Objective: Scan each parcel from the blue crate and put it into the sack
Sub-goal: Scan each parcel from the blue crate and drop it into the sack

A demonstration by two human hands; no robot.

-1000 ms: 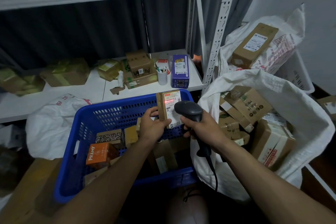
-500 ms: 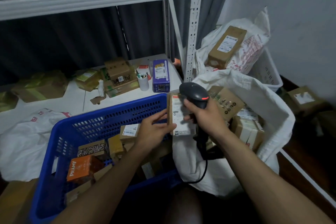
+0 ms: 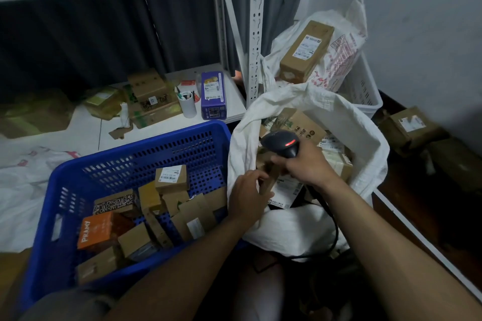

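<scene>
The blue crate (image 3: 146, 143) at lower left holds several brown parcels and an orange box (image 3: 95, 229). To its right stands the open white sack (image 3: 347, 122), with several cardboard parcels inside. My left hand (image 3: 247, 195) grips a small brown parcel (image 3: 287, 189) by its edge, just inside the sack's near rim, white label facing up. My right hand (image 3: 307, 164) is directly above it and holds the black scanner (image 3: 283, 142), whose red light is on. Its cable hangs down over the sack's front.
Behind the crate, a white shelf carries a purple box (image 3: 213, 95), a white cup (image 3: 188, 104) and taped boxes. The shelf post (image 3: 257, 34) rises beside the sack. A second sack with a long box (image 3: 305, 52) sits in a white basket (image 3: 365, 91). A box (image 3: 409, 125) lies by the wall.
Both hands moved right from above the crate to the sack. The parcel went from upright in front of the scanner down into the sack's mouth. My view turned right.
</scene>
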